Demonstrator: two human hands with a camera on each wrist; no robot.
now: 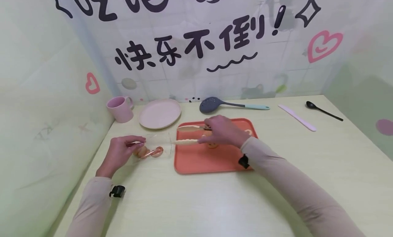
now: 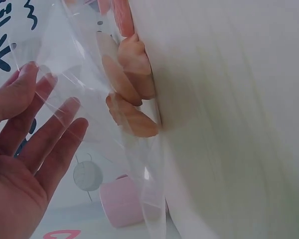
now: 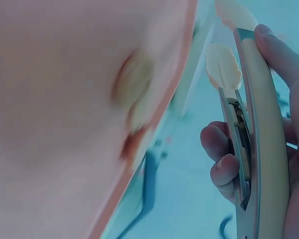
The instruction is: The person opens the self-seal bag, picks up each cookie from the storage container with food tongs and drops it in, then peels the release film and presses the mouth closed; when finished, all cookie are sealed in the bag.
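Observation:
My left hand (image 1: 118,153) pinches the edge of a clear plastic bag (image 1: 162,139) between thumb and fingers. Inside the bag lie several orange-brown and reddish food pieces (image 2: 132,117), low along its side. My right hand (image 1: 225,131) grips a pair of tongs (image 3: 264,134) with cream, scalloped tips, which point left toward the bag's mouth. The tips are spread apart and nothing shows between them. Beneath the tongs is a red-orange tray (image 1: 204,163) with a few small food pieces (image 1: 212,145) on it, partly hidden by the right hand.
Along the back stand a pink mug (image 1: 120,110) and a pink plate (image 1: 160,114). A slotted turner (image 1: 212,105) with a light blue handle lies behind the tray. Farther right are a pink knife (image 1: 297,117) and a black spoon (image 1: 323,111).

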